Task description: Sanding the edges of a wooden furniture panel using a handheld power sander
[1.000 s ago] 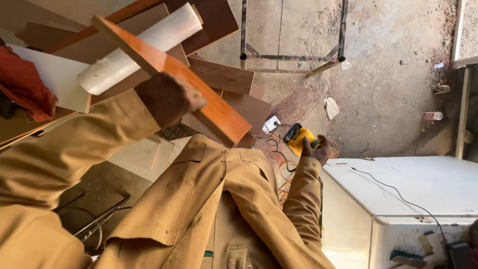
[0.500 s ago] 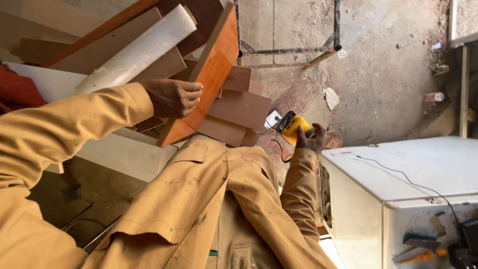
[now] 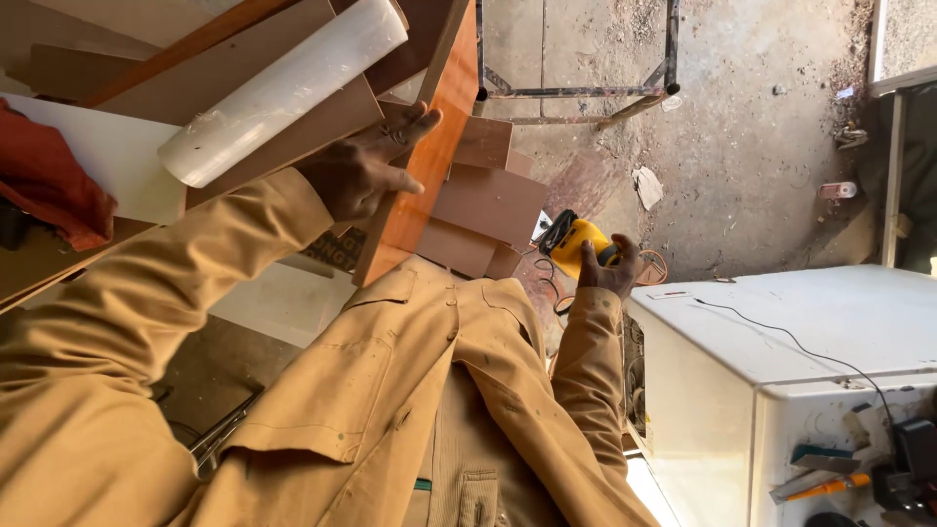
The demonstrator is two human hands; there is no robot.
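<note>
Head view: left hand (image 3: 366,171) has fingers spread flat against an orange-brown wood board (image 3: 425,146), thumb side toward the sleeve; board stands tilted on edge, w/ hand pressing its face, not wrapped round it. Just above the hand lies a white roll (image 3: 283,93) on stacked brown panels (image 3: 488,200); a red cloth (image 3: 54,190) sits well off beyond the forearm. Right hand (image 3: 610,268) is clenched around a yellow-black power tool (image 3: 576,242), held low, well apart from the board. Beside the right hand, a white cabinet (image 3: 781,332) w/ a thin black cable across its top. Beyond both hands, dusty floor (image 3: 761,146) & a metal frame (image 3: 576,59).
</note>
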